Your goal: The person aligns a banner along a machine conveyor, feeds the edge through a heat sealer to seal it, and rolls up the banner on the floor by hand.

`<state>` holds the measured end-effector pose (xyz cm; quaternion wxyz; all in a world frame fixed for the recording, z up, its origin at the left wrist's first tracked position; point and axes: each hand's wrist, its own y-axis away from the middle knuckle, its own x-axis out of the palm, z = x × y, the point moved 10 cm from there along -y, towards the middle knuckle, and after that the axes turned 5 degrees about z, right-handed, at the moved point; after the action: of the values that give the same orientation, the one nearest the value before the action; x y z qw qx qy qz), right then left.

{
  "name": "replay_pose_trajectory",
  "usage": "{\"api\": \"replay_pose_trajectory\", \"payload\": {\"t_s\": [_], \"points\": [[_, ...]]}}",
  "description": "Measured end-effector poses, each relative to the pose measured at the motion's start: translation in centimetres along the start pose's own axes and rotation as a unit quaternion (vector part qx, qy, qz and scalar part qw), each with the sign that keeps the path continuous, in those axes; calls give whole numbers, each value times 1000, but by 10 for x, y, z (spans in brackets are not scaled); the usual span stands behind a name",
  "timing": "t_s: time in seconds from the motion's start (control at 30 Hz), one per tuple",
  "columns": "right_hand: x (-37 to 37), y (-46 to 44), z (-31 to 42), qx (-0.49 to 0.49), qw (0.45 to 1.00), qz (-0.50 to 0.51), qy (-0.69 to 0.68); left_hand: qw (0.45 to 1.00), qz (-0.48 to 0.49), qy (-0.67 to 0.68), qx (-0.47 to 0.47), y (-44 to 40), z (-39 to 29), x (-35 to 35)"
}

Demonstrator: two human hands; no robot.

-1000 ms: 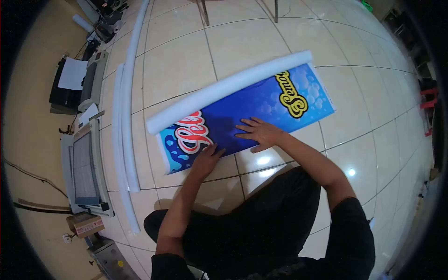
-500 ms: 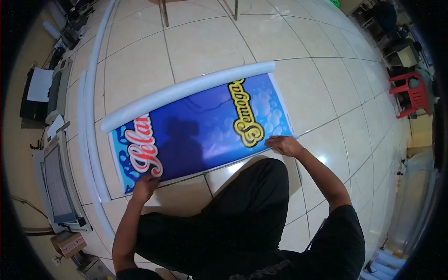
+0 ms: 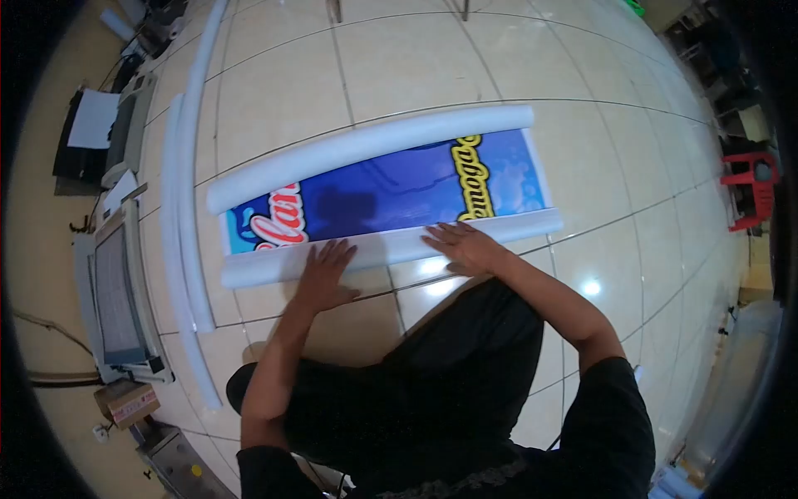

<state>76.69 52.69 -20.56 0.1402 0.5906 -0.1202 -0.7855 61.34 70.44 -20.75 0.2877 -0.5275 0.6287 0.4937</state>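
Black trousers [image 3: 416,391] come nearest on the tiled floor [image 3: 598,158], the right knee [image 3: 503,303] crowding in just behind the right hand [image 3: 465,247]. That hand and the left hand [image 3: 324,279] both have an open grip, fingers spread on the near roll [image 3: 389,247] of one blue banner [image 3: 391,195]. It lies on the floor, its flat strip between two white rolls, the second being the far roll [image 3: 366,151]. Its long axis runs sideways, right end angled away; two printed words read away from the knees. Two white tubes [image 3: 192,158] flank it at left; one red chair [image 3: 752,187] stands well apart, right.
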Motion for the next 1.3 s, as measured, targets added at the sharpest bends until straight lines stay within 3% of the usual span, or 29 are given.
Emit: {"api": "replay_pose_trajectory", "payload": {"t_s": [0.17,0.37,0.43,0.5,0.57,0.6,0.63,0.67,0.73,0.77,0.83,0.9,0.97,1.07,1.17,1.23,1.27,1.3], "points": [[-2,9,-39,111,993,-24,-27,996,-13,-37,-84,1,42,-10],[-6,10,-26,34,997,-66,-3,998,-17,-29,-57,20,53,1],[-15,7,-25,13,996,-32,-79,997,-30,0,-72,32,48,-14],[-26,-4,-37,7,995,5,-102,990,83,77,-82,30,53,-3],[-14,-22,-73,39,985,101,-136,993,32,59,-95,18,76,-33],[-28,-38,-104,87,987,40,-129,989,-100,60,-94,9,108,-39],[-44,-49,-133,136,983,-25,-117,979,-109,113,-130,-2,118,-66],[-56,-57,-137,138,983,-29,-115,978,-116,124,-120,-14,119,-82],[-84,-85,-120,76,965,-55,-245,977,-128,130,-108,-29,115,-97],[-88,-90,-109,77,965,-58,-246,987,-116,85,-67,-35,102,-96],[-71,-97,-79,50,998,24,-12,994,-103,37,-22,-39,92,-93],[-62,-83,-84,42,999,2,10,999,-33,-16,-19,-37,93,-70],[-54,-52,-116,87,994,-65,-20,998,-45,-6,-34,-16,120,-56],[-29,-9,-129,147,987,-52,34,995,-22,-12,-98,21,155,-30],[1,14,-101,115,993,18,-20,997,10,-26,-74,54,139,-5],[10,25,-79,86,987,98,-91,987,131,43,-87,74,127,6],[20,25,-76,81,959,230,-146,975,189,42,-113,76,130,2],[14,14,-82,81,958,231,-150,982,156,79,-77,71,145,-3]]}}
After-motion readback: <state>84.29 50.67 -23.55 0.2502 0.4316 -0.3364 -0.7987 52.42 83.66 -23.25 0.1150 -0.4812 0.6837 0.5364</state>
